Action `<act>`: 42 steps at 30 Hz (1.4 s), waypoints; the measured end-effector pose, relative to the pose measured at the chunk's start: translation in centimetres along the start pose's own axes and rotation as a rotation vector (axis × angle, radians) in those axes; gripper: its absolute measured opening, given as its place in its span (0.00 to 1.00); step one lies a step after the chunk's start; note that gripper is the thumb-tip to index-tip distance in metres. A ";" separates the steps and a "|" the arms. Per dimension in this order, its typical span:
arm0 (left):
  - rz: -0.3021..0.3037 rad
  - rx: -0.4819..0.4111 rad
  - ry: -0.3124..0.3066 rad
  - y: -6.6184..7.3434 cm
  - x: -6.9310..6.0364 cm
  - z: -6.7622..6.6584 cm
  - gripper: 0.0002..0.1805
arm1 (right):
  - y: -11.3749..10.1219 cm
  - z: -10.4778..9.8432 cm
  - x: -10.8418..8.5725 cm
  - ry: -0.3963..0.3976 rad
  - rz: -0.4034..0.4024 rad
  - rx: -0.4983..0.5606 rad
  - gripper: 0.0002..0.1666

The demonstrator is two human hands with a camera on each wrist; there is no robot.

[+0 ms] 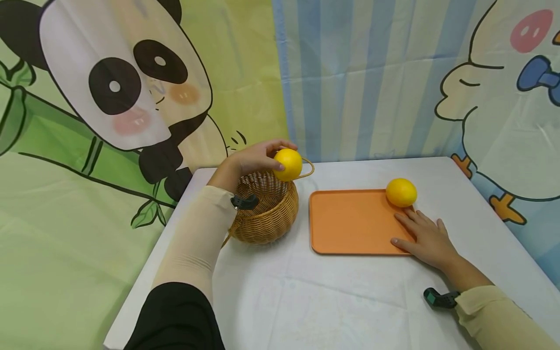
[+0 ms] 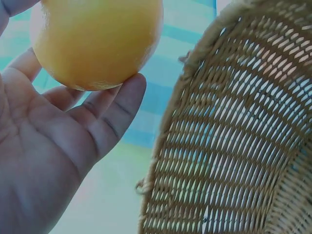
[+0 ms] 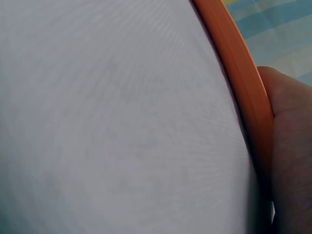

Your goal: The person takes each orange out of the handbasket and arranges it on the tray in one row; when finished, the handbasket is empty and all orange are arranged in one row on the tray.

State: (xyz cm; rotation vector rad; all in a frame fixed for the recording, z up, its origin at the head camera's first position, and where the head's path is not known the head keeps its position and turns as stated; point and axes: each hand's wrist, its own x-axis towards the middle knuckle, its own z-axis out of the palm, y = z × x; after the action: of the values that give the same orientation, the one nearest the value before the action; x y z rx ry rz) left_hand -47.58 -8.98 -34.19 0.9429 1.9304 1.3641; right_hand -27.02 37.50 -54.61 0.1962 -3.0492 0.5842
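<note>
My left hand (image 1: 255,158) holds a yellow round fruit (image 1: 288,165) above the back right rim of a wicker basket (image 1: 267,226). In the left wrist view the fingers curl round the fruit (image 2: 100,41), beside the basket wall (image 2: 209,146). My right hand (image 1: 428,239) lies with spread fingers on the right end of an orange tray (image 1: 354,223), just in front of a second yellow fruit (image 1: 401,192) at the tray's back right corner. The right wrist view shows the tray's edge (image 3: 243,83) against part of the hand (image 3: 295,146).
A white-covered table (image 1: 332,301) bears the basket and the tray. Behind it hangs a curtain (image 1: 350,78) with cartoon animals and stripes. One basket handle (image 1: 309,169) sticks out beside the held fruit. Dark devices sit at both wrists.
</note>
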 end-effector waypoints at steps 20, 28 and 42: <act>0.107 -0.089 0.118 0.2 3.8 4.7 0.38 | -0.3 -0.3 0.0 -0.009 0.007 -0.004 0.56; 0.136 -0.146 0.180 0.2 5.3 6.3 0.36 | -0.4 -0.3 0.0 -0.013 0.009 0.004 0.56; 0.095 -0.160 0.263 0.7 7.0 9.2 0.34 | -0.1 0.0 0.0 -0.005 0.009 0.002 0.56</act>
State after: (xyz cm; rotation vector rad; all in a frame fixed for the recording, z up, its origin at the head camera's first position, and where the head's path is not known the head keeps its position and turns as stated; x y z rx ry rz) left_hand -44.21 1.85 -36.76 0.8206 1.9484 1.7439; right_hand -26.96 37.45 -54.61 0.1848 -3.0560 0.5881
